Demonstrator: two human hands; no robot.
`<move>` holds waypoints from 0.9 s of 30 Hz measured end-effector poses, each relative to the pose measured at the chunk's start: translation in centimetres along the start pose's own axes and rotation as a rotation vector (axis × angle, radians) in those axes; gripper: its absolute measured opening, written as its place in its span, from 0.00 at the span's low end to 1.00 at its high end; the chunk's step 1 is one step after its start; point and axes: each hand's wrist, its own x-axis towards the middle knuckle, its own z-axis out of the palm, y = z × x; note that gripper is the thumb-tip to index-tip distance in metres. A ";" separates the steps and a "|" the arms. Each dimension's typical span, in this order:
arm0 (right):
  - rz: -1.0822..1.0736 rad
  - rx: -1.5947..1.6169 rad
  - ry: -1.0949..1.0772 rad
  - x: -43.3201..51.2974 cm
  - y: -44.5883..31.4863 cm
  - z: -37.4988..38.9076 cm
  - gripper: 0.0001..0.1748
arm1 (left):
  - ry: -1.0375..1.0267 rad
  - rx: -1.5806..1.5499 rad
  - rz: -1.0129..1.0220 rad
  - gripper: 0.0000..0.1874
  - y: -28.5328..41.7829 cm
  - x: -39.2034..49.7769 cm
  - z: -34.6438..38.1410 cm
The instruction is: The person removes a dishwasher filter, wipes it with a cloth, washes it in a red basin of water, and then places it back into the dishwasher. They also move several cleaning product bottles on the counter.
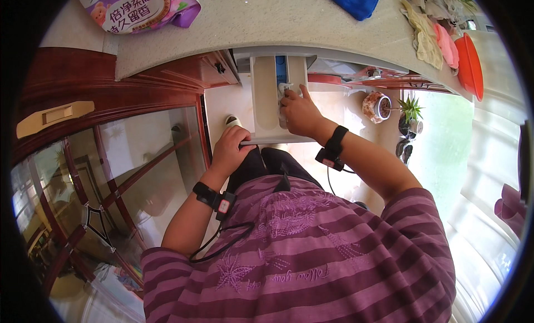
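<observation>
Before me a pale drawer (pixel 263 93) with lengthwise compartments, like a washing machine's detergent drawer, is pulled out from under the counter. My left hand (pixel 233 146) grips the left end of its grey front panel (pixel 283 138), thumb and fingers over the edge. My right hand (pixel 301 114) reaches into the drawer from the right. Its fingers press a crumpled whitish piece (pixel 282 102), perhaps tissue or thin cloth, in the middle compartment. A blue insert (pixel 281 68) shows at the back of that compartment. My right palm hides part of the right compartment.
On the speckled countertop (pixel 250 27) lie a purple printed bag (pixel 142 10), a blue cloth (pixel 354 2), yellowish (pixel 425 35) and pink cloths (pixel 446 43), and a red basin (pixel 469 66). A glazed wooden door (pixel 146 156) stands left. A potted plant (pixel 377 107) is at right.
</observation>
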 end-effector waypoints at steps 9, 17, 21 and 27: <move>0.058 -0.160 0.138 0.8 -0.2 2.9 0.19 | -0.024 0.001 0.033 0.13 -0.4 0.1 0.4; -0.085 0.129 -0.203 1.0 1.9 -0.5 0.17 | -0.041 0.051 0.075 0.14 -0.1 0.4 -0.1; -0.116 0.306 -0.211 -0.4 1.4 1.2 0.17 | -0.040 0.067 0.060 0.14 -0.1 0.3 0.0; -0.069 0.344 -0.030 -2.0 0.2 1.8 0.19 | -0.023 0.020 0.023 0.14 -0.2 0.0 0.1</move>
